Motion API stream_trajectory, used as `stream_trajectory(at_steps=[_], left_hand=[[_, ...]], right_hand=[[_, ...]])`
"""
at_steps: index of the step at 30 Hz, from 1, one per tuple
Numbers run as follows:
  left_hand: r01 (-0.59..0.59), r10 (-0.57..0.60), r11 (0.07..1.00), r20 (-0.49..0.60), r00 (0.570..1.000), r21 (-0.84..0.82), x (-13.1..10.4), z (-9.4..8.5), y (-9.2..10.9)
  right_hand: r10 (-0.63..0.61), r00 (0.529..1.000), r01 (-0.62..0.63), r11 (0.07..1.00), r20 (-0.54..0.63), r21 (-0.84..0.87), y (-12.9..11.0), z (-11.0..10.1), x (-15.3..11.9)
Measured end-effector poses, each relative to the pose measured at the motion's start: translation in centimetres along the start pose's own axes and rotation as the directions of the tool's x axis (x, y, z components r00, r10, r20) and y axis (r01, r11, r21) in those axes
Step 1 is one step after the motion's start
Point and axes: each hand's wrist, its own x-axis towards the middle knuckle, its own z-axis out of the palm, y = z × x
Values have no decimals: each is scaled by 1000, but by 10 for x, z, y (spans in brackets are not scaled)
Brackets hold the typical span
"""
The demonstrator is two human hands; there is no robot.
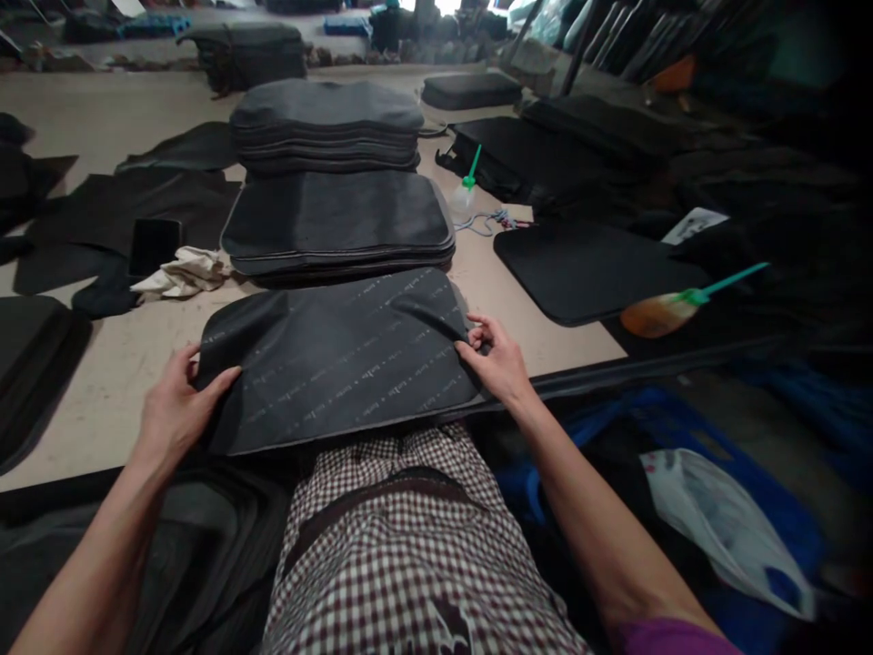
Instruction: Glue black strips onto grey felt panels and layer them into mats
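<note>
left hand (178, 400) is pinching left edge of printed dark panel (334, 359) | right hand (497, 359) is pinching its right edge | panel is lying at near edge of table (115, 391), in front of panel stack (341, 214)

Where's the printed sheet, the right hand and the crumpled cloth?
Printed sheet (341, 364): head view, middle of its dark face.
Right hand (500, 362): head view, middle of the hand.
Crumpled cloth (185, 275): head view, its creased middle.

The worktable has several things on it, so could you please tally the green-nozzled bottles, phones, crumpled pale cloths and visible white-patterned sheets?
White-patterned sheet: 1
Green-nozzled bottles: 2
Phone: 1
Crumpled pale cloth: 1
Total: 5
</note>
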Motion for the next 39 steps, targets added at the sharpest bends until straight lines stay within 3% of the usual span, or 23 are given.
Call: stream_trajectory(at_steps=[10, 39], left_hand=[[-16, 17, 1000, -57, 998, 5, -3, -1, 11], [-13, 13, 1000, -25, 1000, 2, -1, -1, 22]], right_hand=[[8, 1000, -7, 1000, -17, 18, 0, -4, -3], [-17, 999, 15, 999, -48, -45, 0, -6, -6]])
